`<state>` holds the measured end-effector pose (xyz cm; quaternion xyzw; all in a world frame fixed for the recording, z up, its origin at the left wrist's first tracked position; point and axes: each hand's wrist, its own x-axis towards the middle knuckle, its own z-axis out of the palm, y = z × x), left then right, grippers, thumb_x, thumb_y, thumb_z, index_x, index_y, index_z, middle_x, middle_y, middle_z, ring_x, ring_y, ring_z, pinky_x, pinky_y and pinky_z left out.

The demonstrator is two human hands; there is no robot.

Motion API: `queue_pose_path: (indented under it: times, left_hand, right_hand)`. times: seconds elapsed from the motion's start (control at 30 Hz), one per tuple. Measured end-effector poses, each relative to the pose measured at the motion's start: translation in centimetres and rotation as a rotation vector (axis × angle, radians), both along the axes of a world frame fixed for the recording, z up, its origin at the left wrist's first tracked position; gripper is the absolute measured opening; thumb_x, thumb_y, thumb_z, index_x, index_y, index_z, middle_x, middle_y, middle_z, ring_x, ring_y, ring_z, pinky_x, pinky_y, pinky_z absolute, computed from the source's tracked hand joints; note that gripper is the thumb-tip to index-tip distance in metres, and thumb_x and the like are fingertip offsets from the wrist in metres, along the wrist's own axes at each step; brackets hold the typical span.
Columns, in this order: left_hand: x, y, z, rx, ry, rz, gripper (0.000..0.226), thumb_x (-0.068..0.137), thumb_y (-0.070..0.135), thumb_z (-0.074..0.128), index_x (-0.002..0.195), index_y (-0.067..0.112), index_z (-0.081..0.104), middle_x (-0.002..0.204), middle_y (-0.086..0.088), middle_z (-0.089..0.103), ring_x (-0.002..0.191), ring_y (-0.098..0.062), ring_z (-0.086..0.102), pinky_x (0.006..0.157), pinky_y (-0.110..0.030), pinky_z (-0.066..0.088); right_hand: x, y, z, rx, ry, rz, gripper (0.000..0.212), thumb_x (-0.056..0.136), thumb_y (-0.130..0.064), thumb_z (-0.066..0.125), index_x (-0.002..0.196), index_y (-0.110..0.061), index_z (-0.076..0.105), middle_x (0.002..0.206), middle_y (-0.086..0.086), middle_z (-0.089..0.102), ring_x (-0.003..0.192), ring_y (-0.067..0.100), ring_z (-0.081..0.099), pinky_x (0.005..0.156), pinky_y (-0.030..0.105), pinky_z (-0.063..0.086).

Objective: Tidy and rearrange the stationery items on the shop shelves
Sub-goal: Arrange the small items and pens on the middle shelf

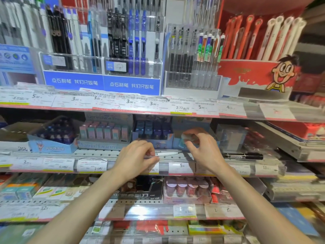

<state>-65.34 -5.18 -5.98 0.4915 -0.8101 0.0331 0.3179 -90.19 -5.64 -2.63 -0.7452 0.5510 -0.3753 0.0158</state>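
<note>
A: Mid-frame, the left hand (136, 158) pinches a white pen (166, 153) lying along the bare shelf lip (98, 153), boxes crowding just behind.

B: The right hand (202, 148) grips a small pale item (187, 137), too blurred to name; a black marker (243, 156) lies right of it.

both arms reach forward, left hand (136, 158) and right hand (202, 148) with fingers curled.

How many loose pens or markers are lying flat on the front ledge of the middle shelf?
2: a white pen between the hands, and a black marker to the right of the right hand. More may be hidden behind the hands.
</note>
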Motion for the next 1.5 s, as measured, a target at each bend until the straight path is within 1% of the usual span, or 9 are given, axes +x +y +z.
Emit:
queue_pose_path:
  times: [0.1, 0.23, 0.5, 0.67, 0.83, 1.0, 1.2, 1.3, 1.5]
  left_hand:
    - [0.0, -0.2, -0.2, 0.021, 0.017, 0.010, 0.025, 0.082, 0.057, 0.065, 0.079, 0.032, 0.058, 0.079, 0.019, 0.055, 0.083, -0.006, 0.050, 0.072, -0.034, 0.050]
    - [0.0, -0.1, -0.1, 0.029, 0.037, 0.025, 0.026, 0.081, 0.057, 0.065, 0.079, 0.032, 0.059, 0.079, 0.018, 0.057, 0.083, -0.006, 0.050, 0.071, -0.033, 0.049]
    - [-0.1, 0.1, -0.3, 0.021, 0.057, 0.026, 0.025, 0.082, 0.057, 0.065, 0.080, 0.033, 0.060, 0.080, 0.017, 0.059, 0.084, -0.007, 0.051, 0.072, -0.033, 0.049]
    - [-0.1, 0.2, -0.3, 0.022, 0.062, 0.023, 0.025, 0.081, 0.057, 0.066, 0.080, 0.033, 0.060, 0.080, 0.018, 0.058, 0.084, -0.007, 0.050, 0.071, -0.032, 0.049]
    - [-0.1, 0.2, -0.3, 0.019, 0.066, 0.020, 0.024, 0.082, 0.055, 0.066, 0.079, 0.032, 0.060, 0.080, 0.018, 0.058, 0.084, -0.007, 0.050, 0.071, -0.032, 0.049]
    - [-0.1, 0.3, -0.4, 0.010, 0.065, 0.024, 0.023, 0.083, 0.056, 0.065, 0.081, 0.033, 0.060, 0.083, 0.018, 0.059, 0.086, -0.007, 0.050, 0.071, -0.032, 0.049]
    - [-0.3, 0.6, -0.9, -0.036, 0.086, 0.011, 0.021, 0.084, 0.050, 0.067, 0.085, 0.030, 0.060, 0.087, 0.017, 0.059, 0.089, -0.008, 0.049, 0.067, -0.028, 0.045]
    - [-0.5, 0.8, -1.3, -0.071, 0.109, 0.019, 0.018, 0.083, 0.043, 0.070, 0.085, 0.028, 0.061, 0.086, 0.015, 0.058, 0.090, -0.011, 0.050, 0.064, -0.031, 0.044]
    - [-1.6, 1.3, -2.1, -0.112, 0.161, 0.033, 0.011, 0.083, 0.028, 0.072, 0.088, 0.023, 0.064, 0.091, 0.011, 0.058, 0.094, -0.012, 0.049, 0.068, -0.027, 0.036]
  right_hand:
    - [-1.2, -0.7, 0.0, -0.004, 0.010, -0.047, 0.026, 0.088, -0.014, 0.063, 0.113, -0.022, 0.066, 0.110, -0.004, 0.068, 0.101, 0.016, 0.065, 0.088, 0.031, 0.051]
    - [-1.8, -1.9, -0.3, -0.017, 0.035, -0.078, 0.022, 0.091, -0.018, 0.064, 0.113, -0.022, 0.065, 0.113, -0.004, 0.067, 0.101, 0.018, 0.067, 0.085, 0.037, 0.055]
    - [-2.2, -3.2, -0.6, -0.002, 0.078, -0.087, 0.020, 0.092, -0.023, 0.065, 0.112, -0.020, 0.067, 0.115, -0.004, 0.068, 0.103, 0.020, 0.064, 0.089, 0.036, 0.053]
    - [-2.6, -4.0, -1.6, -0.004, 0.143, -0.098, 0.018, 0.090, -0.029, 0.068, 0.107, -0.024, 0.074, 0.110, -0.001, 0.071, 0.103, 0.020, 0.061, 0.091, 0.037, 0.052]
    - [-2.7, -4.0, -1.9, -0.119, 0.172, -0.068, 0.013, 0.086, -0.015, 0.071, 0.097, -0.017, 0.077, 0.103, -0.001, 0.073, 0.100, 0.026, 0.059, 0.090, 0.041, 0.049]
    - [-2.7, -3.2, -1.7, -0.090, 0.234, -0.077, 0.020, 0.092, -0.018, 0.063, 0.108, -0.019, 0.074, 0.112, -0.002, 0.071, 0.110, 0.024, 0.055, 0.097, 0.038, 0.046]
    - [-2.0, -1.4, -2.1, -0.041, 0.169, -0.123, 0.028, 0.090, -0.023, 0.058, 0.116, -0.021, 0.070, 0.118, 0.001, 0.068, 0.114, 0.022, 0.057, 0.099, 0.037, 0.047]
    - [-1.6, 0.3, -3.1, -0.055, 0.123, -0.172, 0.027, 0.094, -0.027, 0.057, 0.118, -0.019, 0.067, 0.108, 0.005, 0.065, 0.108, 0.025, 0.057, 0.095, 0.039, 0.046]
    - [-2.2, 3.8, -4.4, -0.163, -0.025, -0.118, 0.016, 0.093, -0.017, 0.060, 0.106, -0.016, 0.069, 0.105, -0.003, 0.060, 0.098, 0.013, 0.057, 0.087, 0.027, 0.045]
